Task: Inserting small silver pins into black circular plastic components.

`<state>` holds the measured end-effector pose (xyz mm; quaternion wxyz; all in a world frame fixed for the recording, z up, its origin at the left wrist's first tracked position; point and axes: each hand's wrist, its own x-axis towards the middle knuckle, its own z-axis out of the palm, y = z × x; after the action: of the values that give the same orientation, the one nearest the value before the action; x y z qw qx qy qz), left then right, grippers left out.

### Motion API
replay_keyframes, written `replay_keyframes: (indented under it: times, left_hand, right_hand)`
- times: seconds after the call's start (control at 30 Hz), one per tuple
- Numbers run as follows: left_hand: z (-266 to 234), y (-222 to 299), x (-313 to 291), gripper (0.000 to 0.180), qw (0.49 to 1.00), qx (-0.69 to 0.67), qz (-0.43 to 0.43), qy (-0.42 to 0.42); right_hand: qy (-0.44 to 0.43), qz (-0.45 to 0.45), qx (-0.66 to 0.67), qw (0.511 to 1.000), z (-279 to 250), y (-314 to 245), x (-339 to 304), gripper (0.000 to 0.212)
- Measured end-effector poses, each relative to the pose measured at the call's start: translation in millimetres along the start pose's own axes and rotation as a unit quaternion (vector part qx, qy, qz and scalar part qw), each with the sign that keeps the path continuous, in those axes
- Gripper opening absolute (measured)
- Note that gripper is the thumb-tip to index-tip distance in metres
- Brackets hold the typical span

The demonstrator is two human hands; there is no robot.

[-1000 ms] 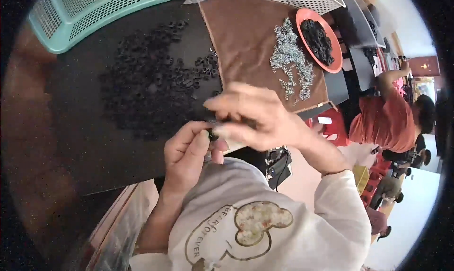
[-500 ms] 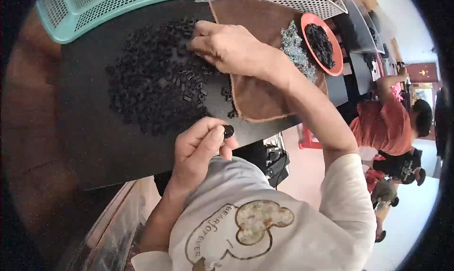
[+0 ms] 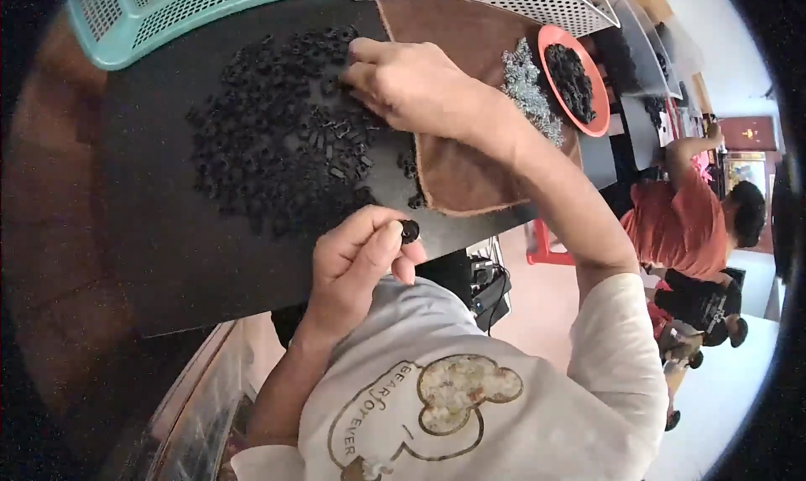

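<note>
My left hand (image 3: 357,258) is closed near the table's front edge. Between thumb and forefinger it pinches a small round black part (image 3: 410,232). Farther off, my right hand (image 3: 411,86) reaches down at the right side of a wide pile of small black parts (image 3: 269,137), beside a brown cloth. Its fingers are bent and drawn together. The fingertips point away among the parts, so whatever they grip is hidden. Some of the loose parts nearest the right hand look small and oblong.
The brown cloth (image 3: 470,175) carries a heap of small silvery pieces (image 3: 527,82) and a red-orange plate (image 3: 550,38) of black parts. Beyond stand a green perforated basket (image 3: 227,15) and a white perforated basket (image 3: 546,1). Other people, one in a red shirt (image 3: 680,221), are at the right.
The round black part in my left hand has tilted slightly. My right hand stays at the pile with only a small shift of its fingers. The whole view has moved slightly.
</note>
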<state>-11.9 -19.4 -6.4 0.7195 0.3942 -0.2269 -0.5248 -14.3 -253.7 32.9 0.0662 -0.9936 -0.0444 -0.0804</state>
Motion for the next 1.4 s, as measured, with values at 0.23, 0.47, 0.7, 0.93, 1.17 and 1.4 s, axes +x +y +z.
replay_keyframes:
  times: [0.23,0.47,0.7,0.93,1.17,1.4]
  left_hand:
    - [2.6,-0.7,1.0,0.024,1.0,0.012,0.012,0.013]
    - [4.5,-1.9,0.4,0.023,0.999,0.021,0.028,0.027]
    - [4.3,-3.7,0.0,0.023,0.999,0.009,0.034,0.035]
    - [9.1,3.2,2.3,0.023,0.998,0.009,0.041,0.056]
    - [11.2,0.9,0.8,0.025,0.997,-0.014,0.034,0.063]
    - [10.3,0.6,1.2,0.027,0.998,-0.006,0.031,0.053]
  right_hand:
    - [0.047,-0.016,0.005,0.999,-6.9,-3.8,-3.1,0.014]
    - [0.117,-0.01,0.091,0.989,0.3,-2.2,-9.0,0.017]
    - [0.118,0.091,0.36,0.921,-30.6,-34.2,-36.6,0.015]
    - [0.003,0.248,0.65,0.718,-46.5,-56.6,-74.7,0.014]
    - [0.057,0.084,0.547,0.831,-32.1,-56.6,-89.6,0.012]
    - [0.049,0.142,0.672,0.725,-30.0,-64.6,-94.2,0.007]
